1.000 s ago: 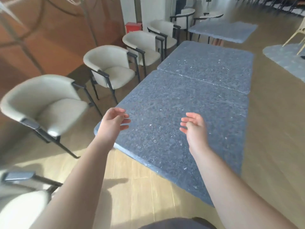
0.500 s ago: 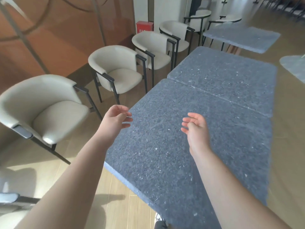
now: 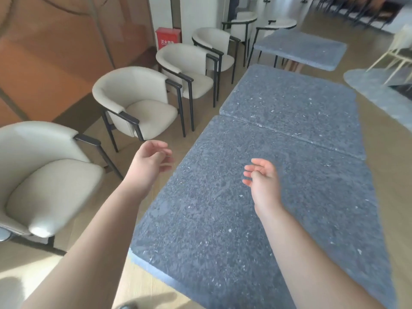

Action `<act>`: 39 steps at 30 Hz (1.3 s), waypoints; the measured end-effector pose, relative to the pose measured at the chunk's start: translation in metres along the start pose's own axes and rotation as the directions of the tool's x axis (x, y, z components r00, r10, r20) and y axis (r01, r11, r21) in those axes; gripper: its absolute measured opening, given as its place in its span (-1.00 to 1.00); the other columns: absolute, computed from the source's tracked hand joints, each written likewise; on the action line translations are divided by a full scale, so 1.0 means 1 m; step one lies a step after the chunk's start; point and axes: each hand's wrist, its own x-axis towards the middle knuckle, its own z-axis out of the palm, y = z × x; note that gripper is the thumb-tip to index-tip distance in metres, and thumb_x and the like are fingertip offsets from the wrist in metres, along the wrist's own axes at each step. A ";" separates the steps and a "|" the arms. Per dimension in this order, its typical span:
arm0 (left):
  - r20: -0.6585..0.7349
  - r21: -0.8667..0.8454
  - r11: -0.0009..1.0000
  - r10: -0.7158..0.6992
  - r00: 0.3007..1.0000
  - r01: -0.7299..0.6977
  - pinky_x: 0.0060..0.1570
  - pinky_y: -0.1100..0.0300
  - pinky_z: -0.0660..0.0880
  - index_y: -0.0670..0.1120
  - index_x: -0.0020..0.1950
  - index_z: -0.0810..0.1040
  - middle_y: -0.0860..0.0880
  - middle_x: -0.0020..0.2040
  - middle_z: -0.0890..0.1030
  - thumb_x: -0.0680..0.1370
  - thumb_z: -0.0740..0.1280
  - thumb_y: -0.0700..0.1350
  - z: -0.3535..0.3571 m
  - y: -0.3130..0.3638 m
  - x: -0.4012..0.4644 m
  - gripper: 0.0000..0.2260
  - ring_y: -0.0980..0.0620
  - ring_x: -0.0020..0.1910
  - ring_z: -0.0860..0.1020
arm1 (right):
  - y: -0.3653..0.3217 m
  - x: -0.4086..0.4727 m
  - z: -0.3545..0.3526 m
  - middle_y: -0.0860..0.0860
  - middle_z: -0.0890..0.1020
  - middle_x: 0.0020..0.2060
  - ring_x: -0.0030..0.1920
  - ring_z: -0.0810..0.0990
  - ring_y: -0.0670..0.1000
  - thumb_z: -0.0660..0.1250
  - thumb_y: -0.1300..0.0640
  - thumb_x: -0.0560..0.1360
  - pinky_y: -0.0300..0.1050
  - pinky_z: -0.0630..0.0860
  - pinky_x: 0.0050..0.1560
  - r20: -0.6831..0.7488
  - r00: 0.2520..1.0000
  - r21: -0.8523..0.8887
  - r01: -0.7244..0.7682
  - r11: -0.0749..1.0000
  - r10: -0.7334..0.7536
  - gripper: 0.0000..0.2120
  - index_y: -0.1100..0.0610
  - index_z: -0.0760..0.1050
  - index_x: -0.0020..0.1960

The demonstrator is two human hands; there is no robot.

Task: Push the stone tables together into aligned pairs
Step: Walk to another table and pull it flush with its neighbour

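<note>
Two grey speckled stone tables stand end to end in front of me, the near table point(image 3: 214, 215) and the far table point(image 3: 294, 108), their edges meeting along a thin seam. My left hand point(image 3: 149, 163) hovers open beside the near table's left edge, fingers loosely curled, touching nothing. Over the near tabletop my right hand point(image 3: 263, 181) is raised, open and empty. A third stone table point(image 3: 307, 49) stands apart further back.
Cream armchairs with black frames line the left side: the nearest chair point(image 3: 44, 179), a second chair point(image 3: 138, 103), a third chair point(image 3: 189, 65). A red box point(image 3: 167, 40) sits by the wall. A rounded grey table point(image 3: 379, 94) is at right. Wooden floor surrounds the tables.
The view has moved forward and to the left along the tables. Both hands stay raised and empty, the left one now off the table's left edge.
</note>
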 end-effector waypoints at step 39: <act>0.573 -0.015 0.992 0.113 0.812 -0.128 0.01 0.00 0.58 -0.16 0.15 0.50 -0.06 -0.06 0.62 0.65 0.18 -0.29 -0.171 0.043 -0.021 -0.85 -0.06 -0.09 0.63 | 0.001 -0.245 0.132 0.02 0.57 -0.15 -0.11 0.57 -0.01 0.04 0.45 0.56 -0.10 0.54 -0.04 -0.455 0.887 0.153 0.166 0.974 -0.079 -0.66 0.14 0.44 0.14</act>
